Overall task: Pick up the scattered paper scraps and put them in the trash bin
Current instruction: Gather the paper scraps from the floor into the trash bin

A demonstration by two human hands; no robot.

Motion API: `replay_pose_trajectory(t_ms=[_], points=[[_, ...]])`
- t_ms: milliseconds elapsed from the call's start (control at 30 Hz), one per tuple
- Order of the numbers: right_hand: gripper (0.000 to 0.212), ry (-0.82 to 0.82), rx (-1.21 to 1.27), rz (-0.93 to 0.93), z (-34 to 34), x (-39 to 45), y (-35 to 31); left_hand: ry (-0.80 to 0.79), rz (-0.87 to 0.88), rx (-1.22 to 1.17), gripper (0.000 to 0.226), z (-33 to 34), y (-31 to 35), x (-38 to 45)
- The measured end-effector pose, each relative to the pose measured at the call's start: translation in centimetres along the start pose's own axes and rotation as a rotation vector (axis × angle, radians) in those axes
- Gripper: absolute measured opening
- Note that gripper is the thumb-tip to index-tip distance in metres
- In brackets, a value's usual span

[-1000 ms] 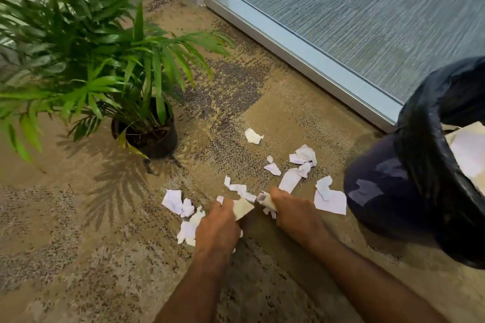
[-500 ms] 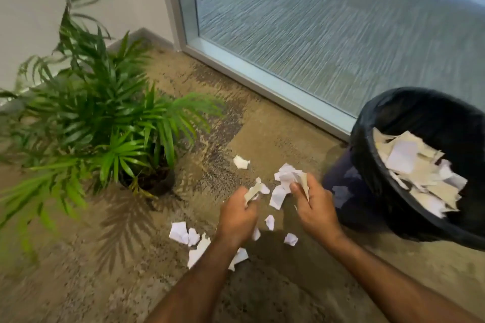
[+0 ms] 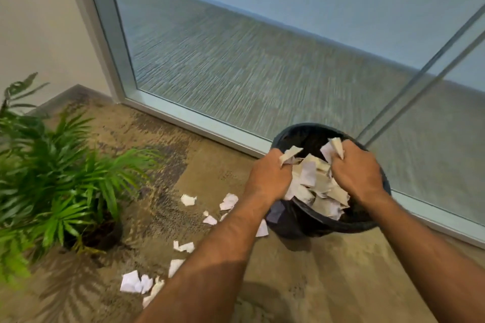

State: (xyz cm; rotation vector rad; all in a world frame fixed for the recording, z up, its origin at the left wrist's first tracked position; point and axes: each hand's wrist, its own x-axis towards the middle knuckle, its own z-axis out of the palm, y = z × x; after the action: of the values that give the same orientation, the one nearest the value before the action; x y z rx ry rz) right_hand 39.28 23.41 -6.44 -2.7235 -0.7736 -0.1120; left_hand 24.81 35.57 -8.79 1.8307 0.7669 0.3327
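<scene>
Now both hands [image 3: 312, 176] clutch paper scraps [image 3: 288, 154] over trash bin [image 3: 294, 134]; writing unreadable.

On my feed, a leafy green potted plant [image 3: 52, 178] fills the left side, its dark pot [image 3: 105, 237] standing on the mottled tan and grey carpet [image 3: 328, 283]. Behind it I see a beige wall [image 3: 34, 21]. A pale metal frame [image 3: 183, 115] borders the large glass panel [image 3: 262, 47], and grey flooring shows through it.

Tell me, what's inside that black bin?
The trash bin holds a heap of paper scraps. Anything beneath that heap, and the bin's bottom, is hidden.
</scene>
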Motion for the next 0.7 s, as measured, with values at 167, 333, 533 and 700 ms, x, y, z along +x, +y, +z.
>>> replay_pose_trajectory(t_ms=[167, 333, 533, 700], points=[[0.037, -0.350, -0.205, 0.079, 0.4, 0.8, 2.9, -0.069, -0.112, 0.125, 0.030, 3.8, 2.2, 0.5], [0.050, -0.510, -0.061, 0.140, 0.8, 2.8, 3.9, -0.066, -0.237, 0.107, 0.054, 6.3, 3.7, 2.0], [0.064, -0.502, 0.137, 0.136, 0.7, 5.7, 4.2, -0.194, -0.348, -0.001, 0.078, 7.0, 5.3, 4.8], [0.054, -0.208, 0.258, -0.037, -0.2, 5.6, 1.7, -0.350, -0.163, -0.045, 0.055, 4.9, 5.4, 4.6]])
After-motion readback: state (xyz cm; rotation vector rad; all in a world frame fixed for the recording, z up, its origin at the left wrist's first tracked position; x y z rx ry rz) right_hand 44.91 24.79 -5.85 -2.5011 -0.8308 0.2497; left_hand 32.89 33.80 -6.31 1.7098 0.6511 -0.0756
